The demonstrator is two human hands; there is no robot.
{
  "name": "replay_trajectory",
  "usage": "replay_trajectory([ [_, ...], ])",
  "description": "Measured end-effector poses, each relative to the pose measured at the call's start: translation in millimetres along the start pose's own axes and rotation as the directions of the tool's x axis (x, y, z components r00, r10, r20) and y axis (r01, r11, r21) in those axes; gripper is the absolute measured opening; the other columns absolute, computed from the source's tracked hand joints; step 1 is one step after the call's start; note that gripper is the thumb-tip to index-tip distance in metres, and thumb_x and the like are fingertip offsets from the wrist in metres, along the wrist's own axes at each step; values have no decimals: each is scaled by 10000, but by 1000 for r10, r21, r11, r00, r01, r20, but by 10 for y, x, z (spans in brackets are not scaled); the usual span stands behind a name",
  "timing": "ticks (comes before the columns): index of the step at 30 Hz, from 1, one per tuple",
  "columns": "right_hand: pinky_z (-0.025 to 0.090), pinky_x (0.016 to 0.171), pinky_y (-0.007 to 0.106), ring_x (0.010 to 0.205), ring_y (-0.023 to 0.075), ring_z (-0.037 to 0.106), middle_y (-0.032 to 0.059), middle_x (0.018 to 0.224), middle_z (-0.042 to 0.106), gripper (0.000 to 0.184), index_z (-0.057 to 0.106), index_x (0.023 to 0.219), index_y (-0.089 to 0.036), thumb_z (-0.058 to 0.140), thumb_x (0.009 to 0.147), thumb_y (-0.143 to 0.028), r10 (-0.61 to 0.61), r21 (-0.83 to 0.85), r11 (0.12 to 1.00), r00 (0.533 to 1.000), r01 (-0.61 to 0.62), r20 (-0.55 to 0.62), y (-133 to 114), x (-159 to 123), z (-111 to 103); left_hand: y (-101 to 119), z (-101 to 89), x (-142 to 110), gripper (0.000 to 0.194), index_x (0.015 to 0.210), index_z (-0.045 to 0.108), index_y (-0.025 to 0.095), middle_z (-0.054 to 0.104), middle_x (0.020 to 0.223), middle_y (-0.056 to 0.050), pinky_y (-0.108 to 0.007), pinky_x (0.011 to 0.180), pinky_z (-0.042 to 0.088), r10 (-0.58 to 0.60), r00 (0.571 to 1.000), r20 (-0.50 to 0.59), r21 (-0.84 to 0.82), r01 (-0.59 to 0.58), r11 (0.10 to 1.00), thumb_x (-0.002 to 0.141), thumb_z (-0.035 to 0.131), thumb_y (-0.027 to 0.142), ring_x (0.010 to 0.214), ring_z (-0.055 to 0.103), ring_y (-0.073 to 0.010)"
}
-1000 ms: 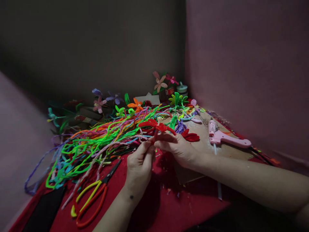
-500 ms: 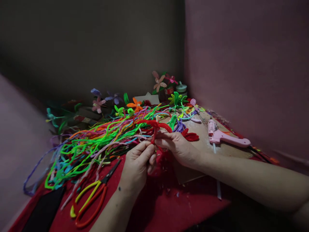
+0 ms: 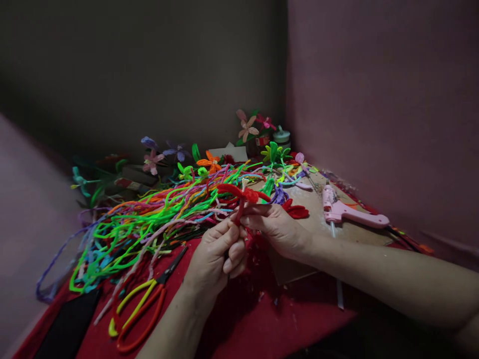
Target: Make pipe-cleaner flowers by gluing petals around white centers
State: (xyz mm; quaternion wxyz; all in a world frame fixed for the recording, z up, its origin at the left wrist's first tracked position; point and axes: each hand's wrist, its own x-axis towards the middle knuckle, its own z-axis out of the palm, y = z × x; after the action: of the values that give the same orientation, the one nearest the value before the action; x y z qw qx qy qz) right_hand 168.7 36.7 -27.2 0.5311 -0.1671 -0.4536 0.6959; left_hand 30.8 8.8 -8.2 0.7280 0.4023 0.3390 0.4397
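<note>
A red pipe-cleaner flower (image 3: 250,196) with a pale centre stands upright between my two hands, above the red cloth. My left hand (image 3: 219,249) is closed, its thumb and forefinger pinching the lower part of the red stem. Just right of it, my right hand (image 3: 275,227) pinches the flower's stem beneath the petals, fingers closed. The fingers hide the stem's lower end. Behind the right hand, loose red petals (image 3: 295,209) lie on the brown board (image 3: 318,229).
Scissors (image 3: 144,304) with yellow and red handles lie left of my left hand. A heap of coloured pipe cleaners (image 3: 149,214) spreads behind. The pink glue gun (image 3: 348,212) rests on the board at right. Finished flowers (image 3: 247,128) stand along the wall.
The red flower has turned in my fingers, so its petals point differently. My left hand has rolled, showing more of its curled fingers. My right hand stays near the same spot.
</note>
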Motion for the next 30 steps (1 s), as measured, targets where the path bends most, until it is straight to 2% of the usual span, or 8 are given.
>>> replay_trajectory([
  [5, 415, 736, 259, 724, 114, 555, -14, 754, 652, 136, 702, 822, -198, 717, 690, -228, 23, 82, 996, 1000, -21, -16, 8, -14, 6, -43, -7, -3, 161, 739, 581, 150, 375, 410, 95, -113, 258, 287, -4, 995, 99, -138, 17, 990, 822, 568, 288, 274, 116, 1],
  [12, 380, 696, 252, 675, 95, 489, -26, 709, 584, 70, 660, 772, -170, 682, 722, -214, 50, 40, 998, 999, -51, 17, 7, -20, 0, -64, -60, 9, 123, 776, 590, 151, 423, 426, 97, -112, 221, 304, -28, 976, 217, -243, 81, 967, 852, 514, 212, 249, 58, 9],
  [16, 375, 658, 245, 639, 90, 479, -39, 670, 566, 79, 646, 737, -169, 697, 696, -211, 42, 21, 999, 999, -41, -15, 0, -15, 4, -57, -48, 17, 140, 767, 570, 161, 444, 432, 87, -123, 219, 290, -19, 987, 157, -138, 41, 990, 843, 533, 273, 242, 126, -1],
  [21, 407, 622, 259, 656, 117, 544, -5, 732, 628, 126, 672, 775, -174, 707, 675, -242, 102, 87, 992, 990, -93, -94, 4, -11, 15, -25, 79, -12, 189, 759, 558, 164, 481, 464, 61, -155, 311, 333, 75, 995, -67, 198, -61, 978, 815, 564, 345, 305, 317, -37],
  [24, 427, 664, 270, 699, 131, 565, -3, 733, 646, 117, 681, 742, -177, 722, 647, -231, 77, 114, 992, 988, -61, -134, 3, -11, 28, -44, 129, -30, 168, 877, 580, 188, 526, 542, 55, -170, 381, 348, 241, 952, -188, 452, -134, 882, 784, 603, 326, 393, 415, -65],
  [26, 425, 695, 264, 706, 124, 564, -18, 703, 645, 114, 686, 739, -187, 732, 637, -207, 53, 113, 993, 986, -36, -156, -1, -13, 38, -79, 116, -37, 169, 903, 589, 200, 570, 607, 41, -186, 450, 376, 403, 891, -210, 624, -195, 757, 766, 622, 294, 458, 470, -83],
  [28, 420, 711, 252, 706, 113, 557, -34, 697, 643, 134, 686, 754, -204, 740, 632, -187, 32, 104, 994, 985, -14, -167, -9, -18, 51, -116, 77, -43, 136, 878, 601, 209, 621, 691, 18, -197, 539, 399, 557, 815, -161, 778, -242, 579, 754, 630, 257, 544, 536, -102],
  [30, 419, 717, 251, 713, 111, 548, -37, 711, 638, 126, 679, 750, -207, 739, 640, -200, 9, 70, 998, 988, 1, -153, -20, -27, 65, -136, 40, -51, 108, 856, 618, 218, 637, 720, 8, -200, 586, 391, 647, 758, -81, 877, -254, 408, 748, 629, 220, 583, 559, -110],
])
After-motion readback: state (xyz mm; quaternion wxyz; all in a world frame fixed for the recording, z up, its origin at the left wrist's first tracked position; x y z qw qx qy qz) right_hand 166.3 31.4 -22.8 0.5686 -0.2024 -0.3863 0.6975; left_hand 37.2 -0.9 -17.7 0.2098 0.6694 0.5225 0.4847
